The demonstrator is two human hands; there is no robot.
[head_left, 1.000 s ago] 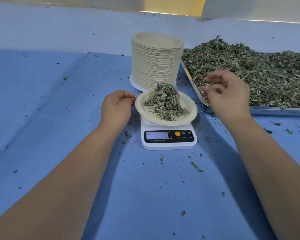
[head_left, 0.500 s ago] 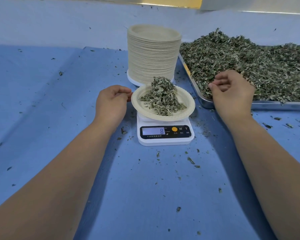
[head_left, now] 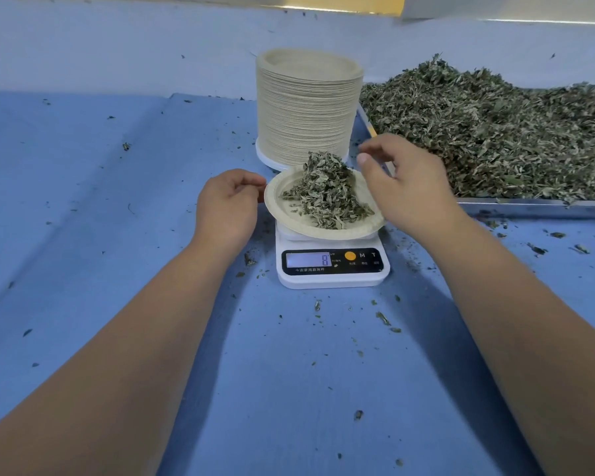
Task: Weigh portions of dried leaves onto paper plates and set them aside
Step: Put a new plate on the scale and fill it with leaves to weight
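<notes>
Fingers [head_left: 246, 182] of the left hand [head_left: 227, 206] are curled in, w/ thumb tip & index tip right at the left rim of the paper plate [head_left: 289, 223]. Can't tell whether they pinch the rim or only touch it. The hand sits knuckles-up just left of the plate, its forearm running back toward the camera over the bench [head_left: 117, 201].

The right hand [head_left: 404, 190] hovers over the plate's right edge. Its fingers [head_left: 370, 147] are loosely bent & spread, index lifted highest, thumb apart from it w/ a clear gap. Nothing visible btwn them. Part of the plate's right rim is hidden under this hand.

The paper plate sits on top of a small white scale [head_left: 334, 280], overhanging it on both sides. On the plate lies a portion of dried leaves [head_left: 327, 190], grey-green, piled to a peak toward the far side. The scale's display [head_left: 308, 260] is lit & reads 8, w/ an orange button and M, T marks to its right.

Just behind the scale a tall stack of plates [head_left: 306, 111] stands upright on a white disc. Right of the stack, a metal tray [head_left: 529, 206] carries a big heap of loose leaves [head_left: 495, 132]; the right hand is near its front-left corner. The bench is blue, w/ leaf crumbs [head_left: 382, 317] scattered round the scale, esp. in front & to the right.
</notes>
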